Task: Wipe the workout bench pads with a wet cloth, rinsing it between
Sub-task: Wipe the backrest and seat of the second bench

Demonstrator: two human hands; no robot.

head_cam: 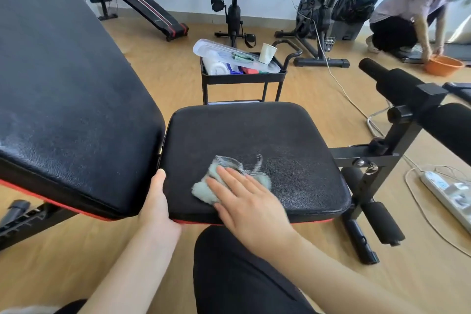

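Head view puts the cloth, pale green and crumpled, on the near half of the seat pad, pinned under the right hand. That hand's fingers are straight and slightly spread, pressing flat rather than gripping. The cloth looks soft, light and limp, probably wet, so a flat palm should drag it well; for rinsing, bunch it up by its loose edges. The left hand holds the pad's near left edge, thumb on top, other fingers hidden beneath. A tilted back pad rises just beside, and an orange basin sits well apart.
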